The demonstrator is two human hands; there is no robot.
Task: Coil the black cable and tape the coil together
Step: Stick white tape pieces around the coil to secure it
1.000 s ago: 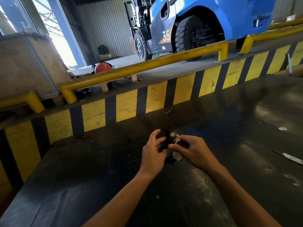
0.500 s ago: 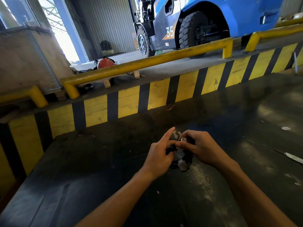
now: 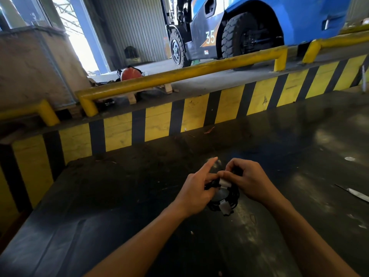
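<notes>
Showed two bare forearms, left hand [image 3: 196, 191] and right hand [image 3: 250, 181] ungloved; wore no sleeves, rings or watch.

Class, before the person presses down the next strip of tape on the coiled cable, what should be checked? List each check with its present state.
1. Black cable coil wound into a loop: ok.
2. Left hand gripping coil: ok.
3. Right hand pinching pale tape strip at coil's top: ok.
4. Lower pale tape band already around coil: ok.
5. Tape fully wrapped at top: cannot tell.
6. Loose cable ends tucked: cannot tell.
</notes>
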